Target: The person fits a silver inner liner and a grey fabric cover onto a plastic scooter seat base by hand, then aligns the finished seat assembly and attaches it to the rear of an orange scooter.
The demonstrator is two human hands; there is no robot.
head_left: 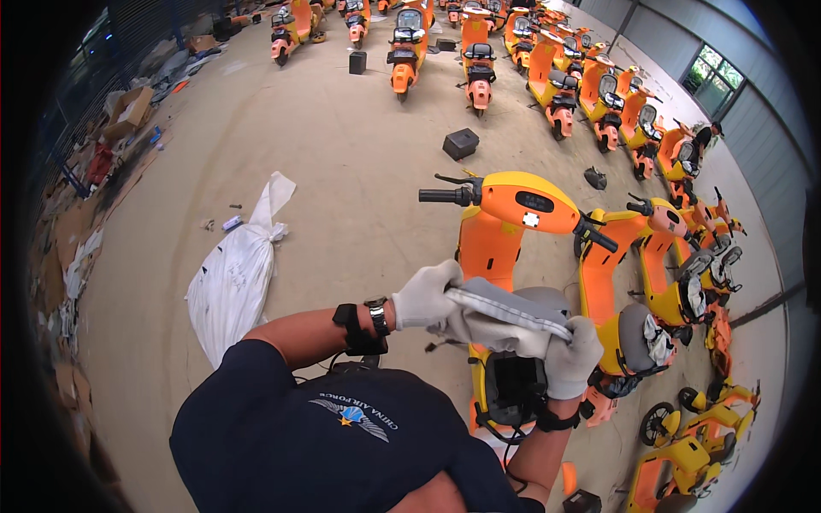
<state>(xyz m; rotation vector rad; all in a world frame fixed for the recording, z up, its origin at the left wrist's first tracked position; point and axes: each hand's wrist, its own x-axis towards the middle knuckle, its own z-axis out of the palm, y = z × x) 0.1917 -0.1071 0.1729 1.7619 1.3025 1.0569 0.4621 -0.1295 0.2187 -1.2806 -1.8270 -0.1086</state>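
Head view is showing a person in white gloves holding a grey seat cover [505, 318] with both hands above an orange scooter [505, 256]. The left hand [425, 297] is gripping the cover's left end, fingers curled over its pale piped edge. The right hand [571, 357] is clenching the cover's right end, bunching the fabric under the palm. The cover is looking soft and padded, grey on top with a lighter underside, and it is sagging a little between the two hands. It is hanging just above the scooter's open seat well [515, 385], where a dark box is sitting.

To the left, a wide stretch of bare concrete floor [342, 154] is lying open, broken only by a tied white sack [235, 278] near the person. To the right, a yellow scooter [658, 291] is standing just beside the orange one, leaving little room on that side. Farther off, rows of orange scooters [547, 77] are lining the floor along the right wall, with a few dark boxes [460, 143] lying between them.

The person's dark shirt [342, 436] is covering the near part of the scene, and the scooter's lower body is hiding behind the hands and cover. Flattened cardboard [128, 111] along the far left edge is blurring toward the rim.
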